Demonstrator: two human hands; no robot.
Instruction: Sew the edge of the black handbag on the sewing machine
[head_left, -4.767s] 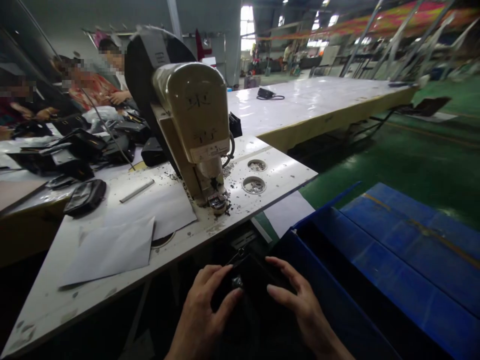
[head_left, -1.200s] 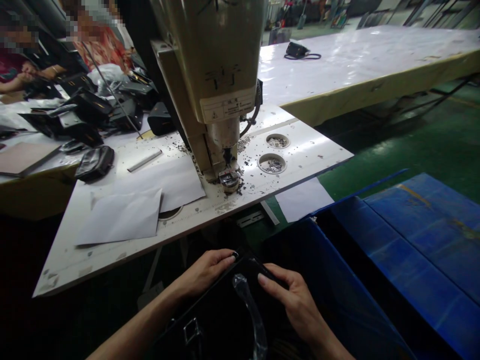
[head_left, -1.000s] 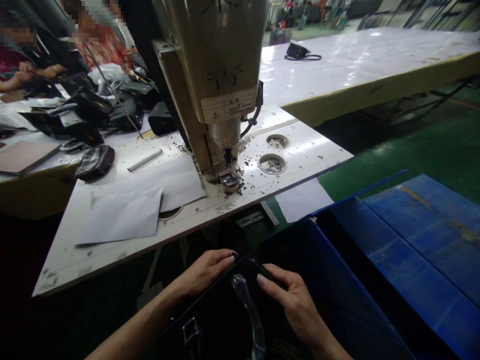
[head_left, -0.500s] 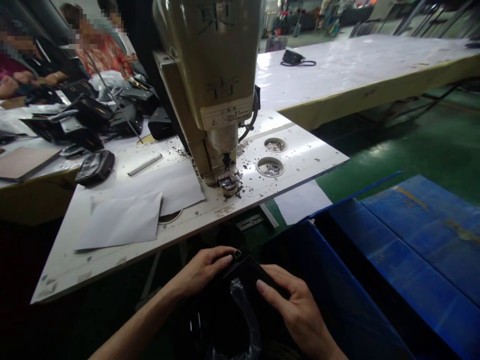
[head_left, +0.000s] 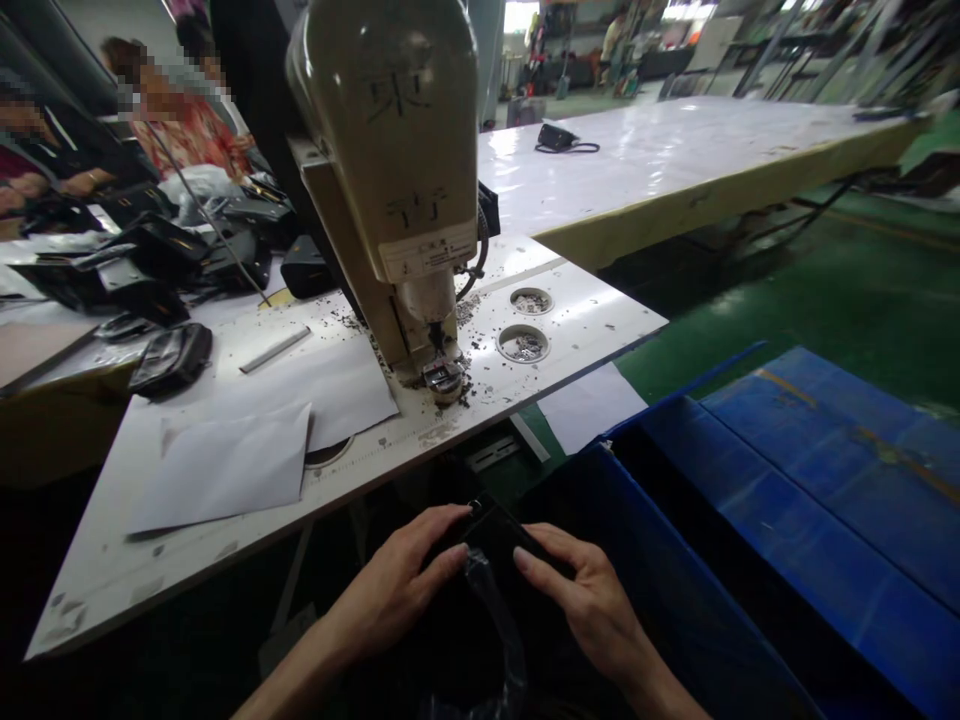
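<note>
Between my hands, below the front edge of the machine table, is a black bag, dark and hard to make out in the shadow. My left hand grips its left edge near a small metal ring, thumb on the near face. My right hand clasps the right edge, thumb on top and fingers behind. A strap wrapped in clear plastic curves down from the bag toward me. Beyond it stands a riveting machine, its head above a small round die.
White sheets of paper and a black pouch lie on the machine table. Two round cups hold small metal bits. Blue boxes stand at the right. Co-workers are behind a heap of black bags at the left.
My view has shifted, so the machine and tables sit further left. My left thumb has moved slightly down the bag's near face, and both hands keep hold of it.
</note>
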